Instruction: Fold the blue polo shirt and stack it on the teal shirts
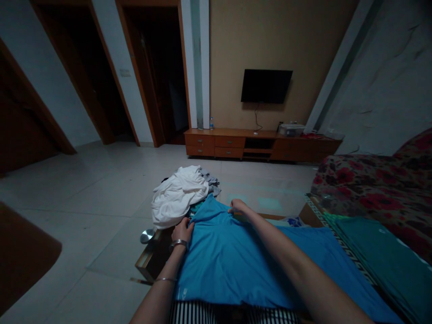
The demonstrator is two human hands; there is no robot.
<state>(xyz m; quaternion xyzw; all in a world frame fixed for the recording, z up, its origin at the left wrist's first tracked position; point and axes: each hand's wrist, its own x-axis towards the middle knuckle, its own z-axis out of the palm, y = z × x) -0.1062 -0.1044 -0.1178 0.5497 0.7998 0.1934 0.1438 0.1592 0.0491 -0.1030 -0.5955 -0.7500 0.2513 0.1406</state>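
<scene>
A blue shirt (229, 256) lies spread over the table in front of me, with folds in its cloth and small pale lettering near its lower left corner. At the shirt's upper left edge, my left hand (182, 231) is closed on the cloth. My right hand (238, 207) pinches its far edge, a little to the right and farther off. Just beyond my left hand sits a heap of clothes, with a white garment (180, 193) on top and grey cloth (212, 180) behind it.
The glass-topped table (118, 243) has a round metal fitting (147, 236) at its left. A green garment (384, 252) lies at the right, by the flowered sofa (364, 180). A low cabinet (229, 145) stands along the far wall under a television (266, 86). A brown rounded edge (27, 252) juts in at left.
</scene>
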